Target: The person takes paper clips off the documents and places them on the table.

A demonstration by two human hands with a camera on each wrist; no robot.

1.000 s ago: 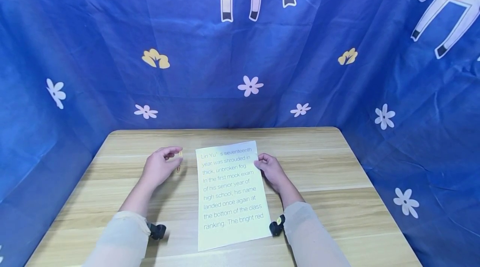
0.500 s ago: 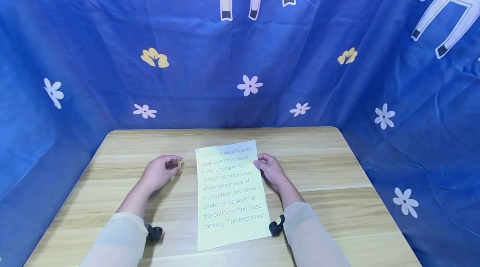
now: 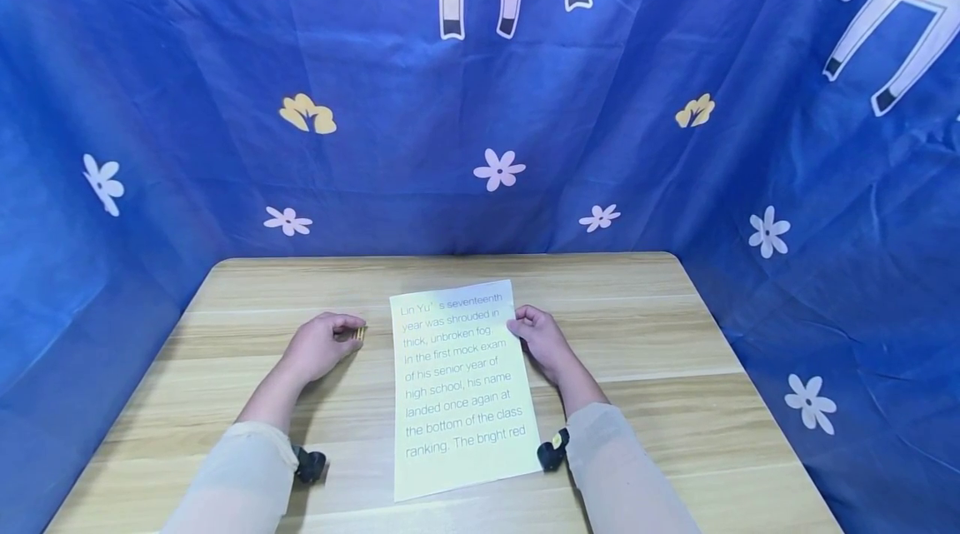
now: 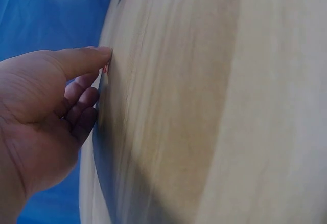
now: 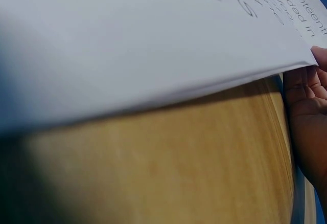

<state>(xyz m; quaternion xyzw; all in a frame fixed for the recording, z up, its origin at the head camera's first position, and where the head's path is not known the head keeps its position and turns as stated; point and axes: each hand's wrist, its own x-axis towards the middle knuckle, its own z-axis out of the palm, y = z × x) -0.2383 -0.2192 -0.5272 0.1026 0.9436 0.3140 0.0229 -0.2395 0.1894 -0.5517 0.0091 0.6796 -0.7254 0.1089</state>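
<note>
In the head view my left hand (image 3: 318, 348) is low over the table, left of the paper. Thumb and forefinger pinch a small gold-coloured paper clip (image 3: 359, 334), mostly hidden by the fingertips. A reddish sliver of it peeks out under the thumb in the left wrist view. My right hand (image 3: 543, 342) grips the right edge of a printed sheet of paper (image 3: 465, 392), thumb on top and fingers beneath. The right wrist view shows this edge of the paper (image 5: 153, 55) lifted off the wood, looking like more than one layer.
The wooden table (image 3: 660, 417) reaches back to a blue curtain (image 3: 405, 142) printed with flowers and animals, which also hangs on both sides. A small black camera (image 3: 309, 464) is strapped to the left wrist and another camera (image 3: 552, 451) to the right.
My left hand has come down slightly towards the table, over the spot where a reddish clip lay; that clip is now hidden or in the fingers. The right hand and paper stay put.
</note>
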